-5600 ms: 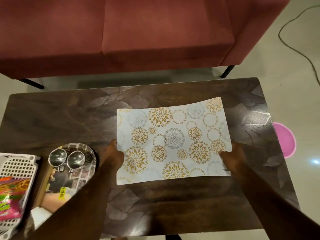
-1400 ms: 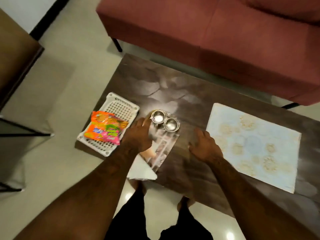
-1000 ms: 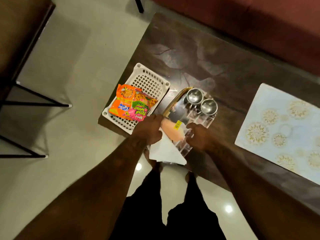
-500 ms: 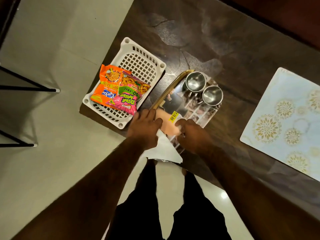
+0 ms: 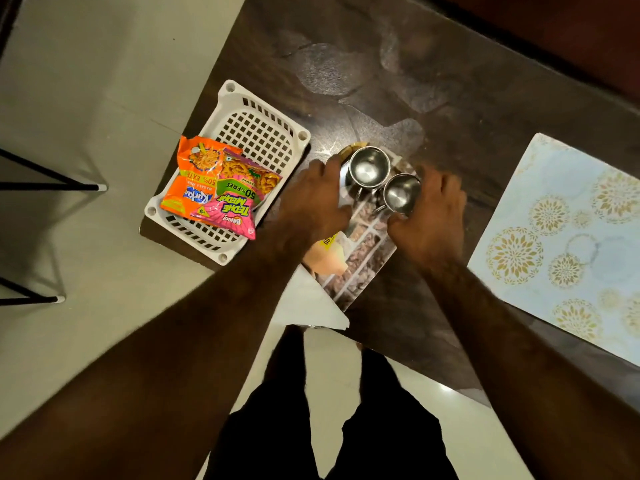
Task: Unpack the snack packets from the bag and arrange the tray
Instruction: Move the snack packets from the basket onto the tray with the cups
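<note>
**— What is the person at the dark worktop (image 5: 450, 98) doing?**

Bending over a printed tray (image 5: 360, 258) that carries two steel cups (image 5: 369, 167), a hand set at either side of it. The left hand (image 5: 313, 202) lies at the tray's 9 o'clock edge, the right hand (image 5: 431, 216) at its 3 o'clock edge, close beside the nearer cup (image 5: 400, 194). It looks like a two-handed hold on the tray, ready to shift it.

**— And how should that be done?**

My reading: keep it level and move slowly, both hands together. The cups stand loose near the tray's far end, at 12 o'clock, and a tilt could send them sliding. A white sheet (image 5: 311, 306) under the near corner overhangs the worktop edge and could drag along.

**— The fingers?**

The left fingers (image 5: 329, 169) are loosely curled, tips at the tray's rim beside the far cup; whether they truly pinch it I cannot tell. The right fingers (image 5: 446, 181) are bent over the opposite rim, thumb inward near the cup. No clenched fist on either side, and neither hand holds a packet.

**— Where are the snacks?**

Two packets, one orange (image 5: 194, 181) and one pink and green (image 5: 239, 199), lie overlapping in the white basket (image 5: 263, 129) at 9 o'clock of the tray, just beside the left hand. A patterned mat (image 5: 561, 244) waits at 3 o'clock, bare.
</note>
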The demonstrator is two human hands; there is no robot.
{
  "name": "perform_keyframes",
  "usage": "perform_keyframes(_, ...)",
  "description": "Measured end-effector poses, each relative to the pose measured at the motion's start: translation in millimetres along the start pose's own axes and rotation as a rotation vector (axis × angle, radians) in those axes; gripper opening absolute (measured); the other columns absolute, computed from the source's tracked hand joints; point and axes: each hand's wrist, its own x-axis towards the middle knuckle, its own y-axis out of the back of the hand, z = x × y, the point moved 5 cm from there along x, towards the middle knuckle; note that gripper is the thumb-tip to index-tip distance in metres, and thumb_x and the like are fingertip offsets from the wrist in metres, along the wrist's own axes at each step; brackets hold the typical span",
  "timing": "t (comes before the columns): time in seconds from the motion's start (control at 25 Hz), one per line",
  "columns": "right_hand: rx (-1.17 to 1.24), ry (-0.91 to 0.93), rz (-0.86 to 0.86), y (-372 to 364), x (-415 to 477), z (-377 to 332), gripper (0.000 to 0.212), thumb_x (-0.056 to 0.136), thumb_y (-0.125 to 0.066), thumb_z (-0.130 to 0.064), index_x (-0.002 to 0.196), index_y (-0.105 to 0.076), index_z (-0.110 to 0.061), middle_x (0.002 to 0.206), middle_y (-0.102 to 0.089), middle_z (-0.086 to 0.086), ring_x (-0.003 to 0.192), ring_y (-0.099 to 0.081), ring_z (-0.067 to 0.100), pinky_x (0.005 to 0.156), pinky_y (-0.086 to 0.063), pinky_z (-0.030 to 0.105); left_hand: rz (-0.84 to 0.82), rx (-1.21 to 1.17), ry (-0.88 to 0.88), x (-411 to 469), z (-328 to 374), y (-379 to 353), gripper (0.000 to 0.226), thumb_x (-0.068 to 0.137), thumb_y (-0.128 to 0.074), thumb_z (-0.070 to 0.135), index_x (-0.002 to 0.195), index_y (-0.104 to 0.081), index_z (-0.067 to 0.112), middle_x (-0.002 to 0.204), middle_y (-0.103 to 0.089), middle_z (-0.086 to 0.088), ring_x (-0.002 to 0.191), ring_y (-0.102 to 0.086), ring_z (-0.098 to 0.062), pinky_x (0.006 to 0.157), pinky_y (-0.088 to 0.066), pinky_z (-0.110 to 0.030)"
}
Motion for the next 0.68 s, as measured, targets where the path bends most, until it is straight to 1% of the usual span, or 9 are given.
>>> perform_keyframes(0.04,-0.007,-0.025,-0.074,-3.7,7.3,3.6,0.082,0.076,-0.076,-0.018,0.151,-0.043,-0.014,0.145,-0.045,0.013,0.133,-0.045,0.035,0.103,-0.049,0.047,-0.009,0.003,-0.008,10.2,10.8,1.6,0.086,0.078,-0.07,0.035,0.152,-0.028,0.018,0.136,-0.046,-0.016,0.127,-0.048,-0.036,0.102,-0.045,-0.048)
perform_keyframes(0.12,-0.032,0.006,-0.186,-13.4,18.9,6.9,0.088,0.078,-0.08,-0.02,0.155,-0.039,-0.014,0.148,-0.044,0.013,0.136,-0.045,0.035,0.108,-0.049,0.049,-0.055,0.028,-0.031,26.7,26.7,0.2,0.095,0.08,-0.071,0.037,0.157,-0.017,0.024,0.14,-0.044,-0.016,0.125,-0.05,-0.036,0.1,-0.046,-0.049)
perform_keyframes(0.2,-0.048,0.08,-0.225,-19.5,26.9,6.5,0.087,0.079,-0.079,-0.018,0.156,-0.039,-0.017,0.149,-0.047,0.012,0.136,-0.047,0.035,0.109,-0.049,0.048,-0.097,0.043,-0.056,35.6,34.2,-3.5,0.092,0.083,-0.071,0.036,0.157,-0.017,0.03,0.143,-0.042,-0.013,0.123,-0.054,-0.035,0.097,-0.049,-0.049)
perform_keyframes(0.28,-0.042,0.129,-0.22,-20.1,32.7,6.5,0.085,0.079,-0.077,-0.014,0.156,-0.042,-0.019,0.148,-0.051,0.012,0.134,-0.048,0.036,0.108,-0.047,0.047,-0.094,0.036,-0.078,39.4,36.1,-5.7,0.082,0.086,-0.068,0.03,0.155,-0.024,0.032,0.145,-0.041,-0.012,0.121,-0.058,-0.036,0.095,-0.051,-0.049)
perform_keyframes(0.36,-0.028,0.162,-0.218,-20.5,34.9,6.7,0.085,0.078,-0.074,-0.01,0.157,-0.042,-0.021,0.147,-0.052,0.012,0.133,-0.048,0.037,0.107,-0.046,0.047,-0.081,0.041,-0.101,40.0,34.6,-6.8,0.079,0.087,-0.067,0.024,0.154,-0.027,0.031,0.146,-0.04,-0.012,0.12,-0.059,-0.035,0.096,-0.052,-0.049)
perform_keyframes(0.48,-0.037,0.185,-0.22,-22.3,33.7,6.5,0.087,0.079,-0.074,-0.011,0.159,-0.04,-0.022,0.149,-0.05,0.011,0.135,-0.047,0.037,0.108,-0.045,0.048,-0.082,0.037,-0.123,40.1,33.0,-8.9,0.082,0.087,-0.069,0.02,0.156,-0.025,0.032,0.147,-0.039,-0.011,0.123,-0.057,-0.033,0.098,-0.051,-0.049)
perform_keyframes(0.6,0.01,0.162,-0.23,-19.1,31.0,3.2,0.097,0.075,-0.08,-0.012,0.161,-0.035,-0.021,0.155,-0.043,0.01,0.139,-0.045,0.035,0.11,-0.046,0.048,-0.106,0.016,-0.101,38.9,32.6,-9.0,0.094,0.084,-0.072,0.019,0.158,-0.016,0.032,0.146,-0.037,-0.01,0.122,-0.056,-0.031,0.097,-0.052,-0.048)
perform_keyframes(0.64,0.029,0.15,-0.184,-14.5,28.5,2.3,0.096,0.073,-0.081,-0.012,0.158,-0.037,-0.019,0.154,-0.044,0.011,0.138,-0.046,0.034,0.109,-0.046,0.046,-0.092,0.019,-0.097,36.4,31.7,-5.8,0.097,0.083,-0.072,0.019,0.159,-0.014,0.031,0.145,-0.038,-0.01,0.12,-0.056,-0.032,0.095,-0.052,-0.047)
perform_keyframes(0.68,0.029,0.137,-0.104,-7.6,23.9,1.9,0.089,0.073,-0.081,-0.012,0.153,-0.044,-0.017,0.15,-0.047,0.011,0.135,-0.048,0.032,0.106,-0.046,0.043,-0.064,0.013,-0.096,31.7,29.8,-1.1,0.096,0.081,-0.072,0.02,0.158,-0.016,0.029,0.143,-0.04,-0.011,0.119,-0.056,-0.032,0.094,-0.052,-0.047)
